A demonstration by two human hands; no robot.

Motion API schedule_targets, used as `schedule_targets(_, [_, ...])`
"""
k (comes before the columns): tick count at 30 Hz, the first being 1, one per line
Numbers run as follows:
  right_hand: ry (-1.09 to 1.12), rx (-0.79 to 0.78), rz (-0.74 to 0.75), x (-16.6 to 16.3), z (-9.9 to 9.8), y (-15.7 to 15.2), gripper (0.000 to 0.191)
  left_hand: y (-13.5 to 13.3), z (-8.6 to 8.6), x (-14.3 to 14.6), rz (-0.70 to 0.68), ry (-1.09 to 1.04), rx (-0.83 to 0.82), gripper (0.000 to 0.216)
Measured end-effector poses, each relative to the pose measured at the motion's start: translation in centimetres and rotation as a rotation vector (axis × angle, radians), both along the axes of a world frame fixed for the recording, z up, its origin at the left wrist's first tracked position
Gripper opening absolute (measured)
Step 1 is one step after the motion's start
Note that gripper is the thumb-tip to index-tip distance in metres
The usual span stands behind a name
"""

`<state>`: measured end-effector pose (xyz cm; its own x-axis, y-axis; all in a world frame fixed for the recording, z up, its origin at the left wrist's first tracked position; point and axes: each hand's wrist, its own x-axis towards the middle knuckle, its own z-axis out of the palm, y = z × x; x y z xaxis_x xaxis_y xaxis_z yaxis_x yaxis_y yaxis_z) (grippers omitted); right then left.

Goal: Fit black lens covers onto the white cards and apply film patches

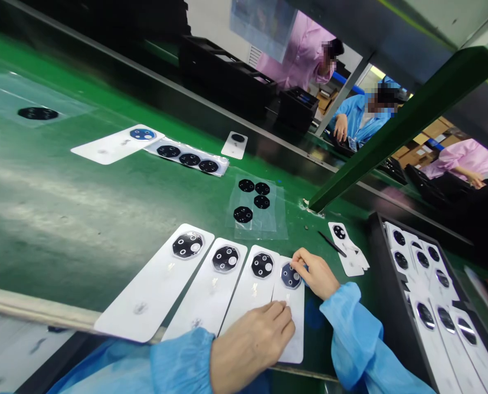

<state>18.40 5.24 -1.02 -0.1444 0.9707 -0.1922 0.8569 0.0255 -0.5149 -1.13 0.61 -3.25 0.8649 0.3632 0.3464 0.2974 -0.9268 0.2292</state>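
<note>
Four white phone-back-shaped panels lie side by side at the table's near edge, including the leftmost panel (145,295) and the rightmost panel (295,334). Each carries a dark camera disc with ring-shaped holes. On the rightmost one, the camera disc (290,276) looks bluish. My right hand (318,276) pinches at that disc's upper right edge with thumb and forefinger. My left hand (254,339) lies across the two right panels, its fingers loosely bent, fingertips on the rightmost panel. Whatever is under its palm is hidden.
A black tray (385,295) of finished-looking panels stands at right. Tweezers (331,244) lie beside small white panels (348,260). Clear film (274,221) with several black discs lies ahead. A green post (391,137) slants over the table. Other people work beyond.
</note>
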Motion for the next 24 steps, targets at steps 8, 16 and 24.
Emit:
schedule_targets(8, [-0.162, -0.011, 0.126, -0.3, 0.2, 0.2, 0.01, 0.4, 0.5, 0.0, -0.015, 0.015, -0.062, 0.014])
schedule_targets(16, [-0.177, 0.032, 0.201, -0.6, 0.7, -3.3, 0.012, 0.4, 0.6, 0.1, 0.004, 0.044, -0.066, 0.013])
schedule_targets(24, [0.135, 0.059, -0.094, 0.6, 2.3, -12.1, 0.021, 0.5, 1.5, 0.1, -0.022, 0.051, -0.078, 0.012])
